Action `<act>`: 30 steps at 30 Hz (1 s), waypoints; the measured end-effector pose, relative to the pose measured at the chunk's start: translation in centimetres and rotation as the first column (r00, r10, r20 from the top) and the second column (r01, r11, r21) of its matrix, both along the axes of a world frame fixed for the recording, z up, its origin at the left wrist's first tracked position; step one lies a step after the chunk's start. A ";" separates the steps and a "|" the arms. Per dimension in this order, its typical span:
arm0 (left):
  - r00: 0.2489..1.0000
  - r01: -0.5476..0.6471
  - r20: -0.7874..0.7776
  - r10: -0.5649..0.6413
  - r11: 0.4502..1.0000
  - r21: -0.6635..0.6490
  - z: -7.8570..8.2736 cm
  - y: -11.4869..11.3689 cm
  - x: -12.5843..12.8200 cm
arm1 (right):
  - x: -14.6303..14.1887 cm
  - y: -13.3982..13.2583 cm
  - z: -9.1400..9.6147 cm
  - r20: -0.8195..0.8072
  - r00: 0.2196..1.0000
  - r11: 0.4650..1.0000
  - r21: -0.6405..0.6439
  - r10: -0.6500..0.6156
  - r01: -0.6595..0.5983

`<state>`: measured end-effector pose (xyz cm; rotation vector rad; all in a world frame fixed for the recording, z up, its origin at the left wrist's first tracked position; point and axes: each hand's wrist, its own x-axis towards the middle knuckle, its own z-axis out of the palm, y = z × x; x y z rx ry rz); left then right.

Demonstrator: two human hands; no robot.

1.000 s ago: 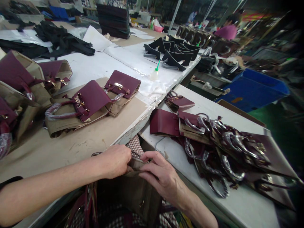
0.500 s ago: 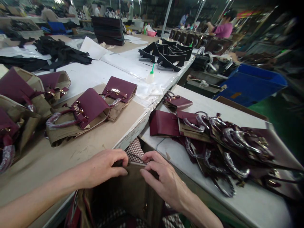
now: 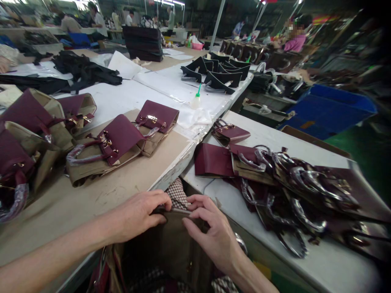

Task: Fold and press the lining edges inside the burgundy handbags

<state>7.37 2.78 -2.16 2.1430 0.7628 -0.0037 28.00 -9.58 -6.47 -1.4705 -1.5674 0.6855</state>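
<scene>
Handbag point(image 3: 171, 242): olive-brown panel, darkening downward in shadow, with a small gold-toned fitting point(image 3: 190, 265) and maroon parts at the left. Location: left of the heaped maroon bags point(image 3: 256, 166), nearer the wearer. Left hand point(image 3: 139, 213): fingers pinching the upper edge. Right hand point(image 3: 212, 234): fingers at the same edge; whether gripping cannot be told.

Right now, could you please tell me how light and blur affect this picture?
Head view: bright glare streaks the wrapped handles at right; head view: the held bag is dark inside; head view: the far right looks smeared, the blue crate soft; head view: the upper right corner falls nearly black.
</scene>
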 end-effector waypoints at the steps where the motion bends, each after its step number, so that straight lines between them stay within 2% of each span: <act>1: 1.000 0.025 0.015 -0.025 1.000 -0.010 0.1 0.0 0.0 | 0.1 0.0 0.1 -0.004 1.000 1.000 0.004 0.020 -0.020; 6: 0.994 0.101 0.045 -0.098 0.994 -0.047 0.4 0.1 -0.1 | 1.1 -0.1 0.5 -0.027 0.990 0.989 -0.047 0.139 -0.140; 9: 0.995 0.093 0.029 -0.091 0.993 -0.072 0.4 0.0 -0.1 | 1.4 -0.2 0.4 -0.009 0.989 0.986 -0.067 0.150 -0.150; 12: 0.999 0.037 -0.021 -0.039 0.994 -0.105 0.2 0.0 0.0 | 1.2 -0.4 0.2 -0.027 0.997 0.996 -0.044 0.078 -0.079; 16: 0.991 -0.106 -0.095 0.094 0.985 -0.134 -0.7 0.3 0.5 | 0.4 -0.5 -0.1 -0.071 0.996 0.997 -0.050 -0.062 0.059; 19: 0.977 -0.179 -0.143 0.157 0.972 -0.152 -1.4 0.8 0.9 | -0.1 -0.4 -0.3 -0.133 0.982 0.985 -0.121 -0.136 0.120; 22: 0.973 -0.181 -0.172 0.153 0.970 -0.161 -1.8 1.1 1.2 | -0.3 -0.4 -0.7 -0.244 0.946 0.958 -0.240 -0.216 0.157; 27: 0.977 -0.138 -0.179 0.113 0.982 -0.133 -1.9 1.2 1.4 | 0.4 0.1 -0.8 -0.321 0.920 0.912 -0.403 -0.226 0.083; 30: 0.977 -0.136 -0.178 0.115 0.984 -0.111 -1.8 1.1 1.3 | 1.3 0.6 -0.2 -0.410 0.897 0.860 -0.506 -0.168 -0.070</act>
